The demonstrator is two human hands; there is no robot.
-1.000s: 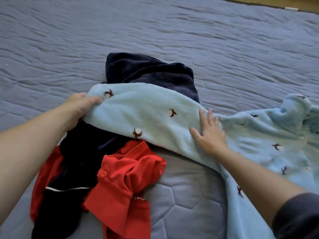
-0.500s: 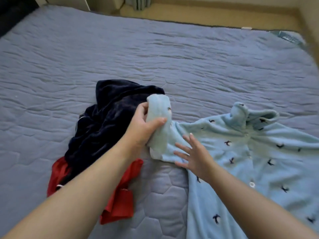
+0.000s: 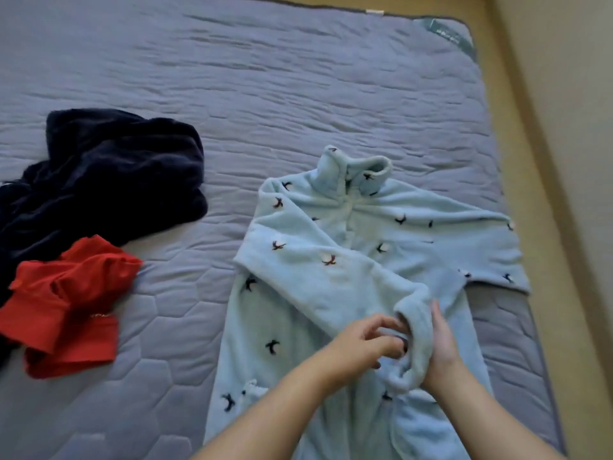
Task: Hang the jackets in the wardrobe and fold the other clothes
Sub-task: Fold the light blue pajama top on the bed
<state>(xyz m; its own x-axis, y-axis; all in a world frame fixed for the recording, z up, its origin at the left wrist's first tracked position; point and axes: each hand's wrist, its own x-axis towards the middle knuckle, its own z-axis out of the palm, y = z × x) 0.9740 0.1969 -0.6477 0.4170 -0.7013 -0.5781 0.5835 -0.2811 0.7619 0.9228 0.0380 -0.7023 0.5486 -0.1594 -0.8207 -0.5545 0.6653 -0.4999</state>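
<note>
The fingers (image 3: pixel 381 324) of your left hand (image 3: pixel 365 341) curl at the mouth of the cuff (image 3: pixel 419 330); whether they pinch it cannot be told. Your right hand (image 3: pixel 442 346) lies straight-fingered against the cuff's outer side. The cuff ends a sleeve (image 3: pixel 318 280) folded across the light blue fleece top (image 3: pixel 414 234) spread on the bed (image 3: pixel 265 94), well apart from the navy garment (image 3: pixel 109 174) and red garment (image 3: pixel 66 303).

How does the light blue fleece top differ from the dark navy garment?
The light blue fleece top lies spread out; the dark navy garment is crumpled. The blue top has bird motifs; the navy one looks plain. The left hand and right hand touch the blue top's cuff; no hand touches the navy one. Both rest on the mattress.
</note>
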